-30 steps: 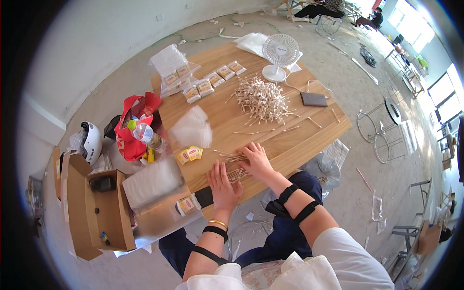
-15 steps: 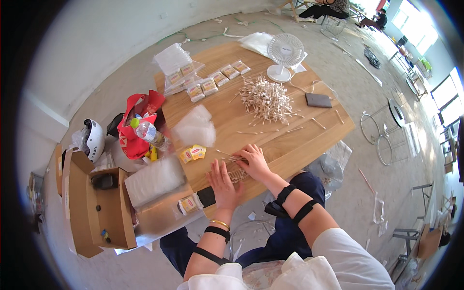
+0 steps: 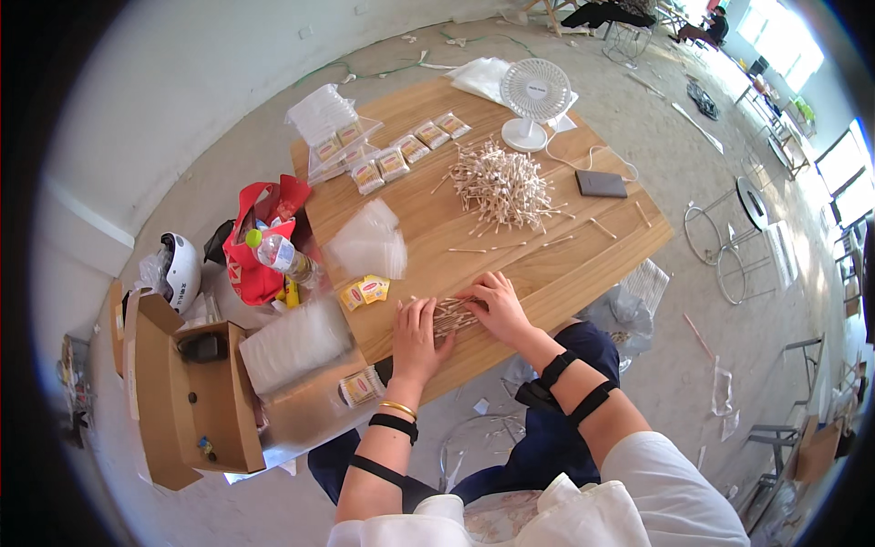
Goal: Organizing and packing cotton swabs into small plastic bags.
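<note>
Near the front edge of the wooden table [image 3: 538,273], a bundle of cotton swabs [image 3: 453,317] lies between my two hands. My left hand [image 3: 418,343] closes round the bundle's left end, fingers bent and thumb toward me. From the other side, my right hand [image 3: 499,310] grips the right end with curled fingers; parts of the swabs are hidden under it. Beyond them rises a large loose pile of cotton swabs [image 3: 499,187], with a few strays [image 3: 488,249] scattered in front. Left of my hands are small yellow cards [image 3: 365,292] and clear plastic bags [image 3: 369,242].
Filled swab packs [image 3: 412,149] stand in rows at the back left, beside a bagged stack [image 3: 328,114]. A white fan [image 3: 536,91] and a dark flat box [image 3: 601,183] sit farther back. At left are a bottle [image 3: 283,255], red bag [image 3: 251,273] and open carton [image 3: 169,401].
My left hand has gone from flat and spread to bent round the swabs. The bundle is gathered more tightly between both hands, and my right hand has shifted slightly right.
</note>
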Available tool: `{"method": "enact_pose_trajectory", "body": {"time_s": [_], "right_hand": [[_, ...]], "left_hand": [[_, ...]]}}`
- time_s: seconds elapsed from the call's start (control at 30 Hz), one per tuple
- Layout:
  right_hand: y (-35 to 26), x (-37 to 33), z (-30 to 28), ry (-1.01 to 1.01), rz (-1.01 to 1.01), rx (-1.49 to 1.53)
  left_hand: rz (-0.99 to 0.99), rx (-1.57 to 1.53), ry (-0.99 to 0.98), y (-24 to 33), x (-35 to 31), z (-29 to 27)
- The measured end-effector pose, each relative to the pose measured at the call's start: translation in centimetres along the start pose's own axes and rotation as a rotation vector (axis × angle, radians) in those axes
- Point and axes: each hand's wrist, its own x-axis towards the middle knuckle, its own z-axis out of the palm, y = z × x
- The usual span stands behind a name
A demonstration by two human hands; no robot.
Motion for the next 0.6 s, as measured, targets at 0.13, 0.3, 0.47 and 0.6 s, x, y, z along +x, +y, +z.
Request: {"method": "enact_pose_trajectory", "body": {"time_s": [0.13, 0.3, 0.47, 0.6], "right_hand": [[0.7, -0.5, -0.4, 0.015, -0.003, -0.014], [1.5, -0.7, -1.5, 0.008, 0.018, -0.023], [1.5, -0.1, -0.7, 0.114, 0.065, -0.053], [0.9, 0.3, -0.1, 0.039, 0.041, -0.085]], "left_hand": [[-0.046, 0.004, 0.015, 0.9, -0.7, -0.4], [-0.061, -0.002, 0.041, 1.4, -1.7, -0.2], [-0.085, -0.050, 0.085, 2.1, -2.1, 0.4], [-0.112, -0.059, 0.178, 2.8, -1.6, 1.1]]}}
